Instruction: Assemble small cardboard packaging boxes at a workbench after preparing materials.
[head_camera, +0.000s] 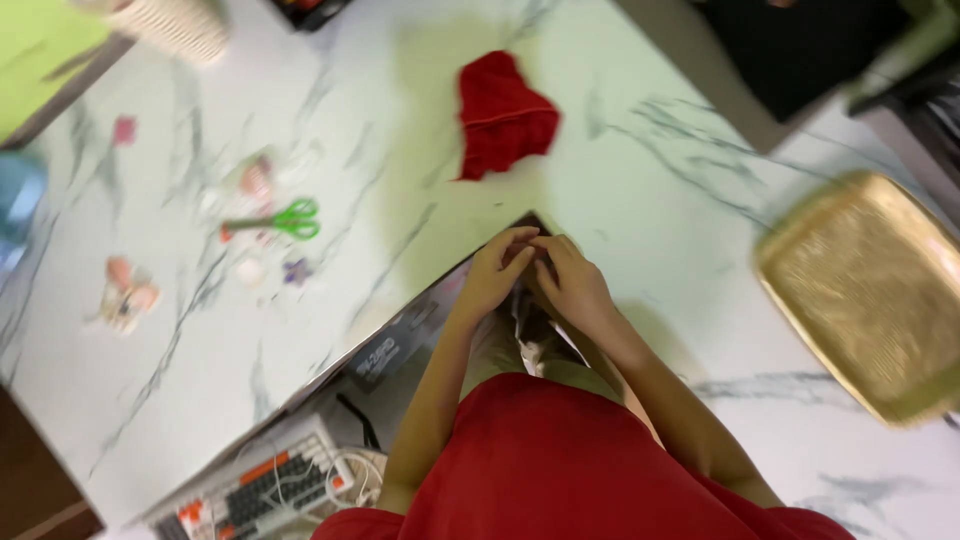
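My left hand (497, 272) and my right hand (572, 282) meet at the inner corner of a white marble counter (400, 180), fingertips touching each other. Both have curled fingers and seem to pinch something small between them; the item is hidden and the picture is blurred. Under the hands a dark, shiny piece (530, 330) shows. A crumpled red cloth (503, 118) lies on the counter just beyond the hands. I wear a red garment (560, 460).
Green-handled scissors (282, 220) and several small craft bits lie at the left. A gold rectangular tray (872, 290) sits at the right. A keyboard with orange keys (262, 490) and cables is below the counter's edge. A woven basket (175, 25) stands far left.
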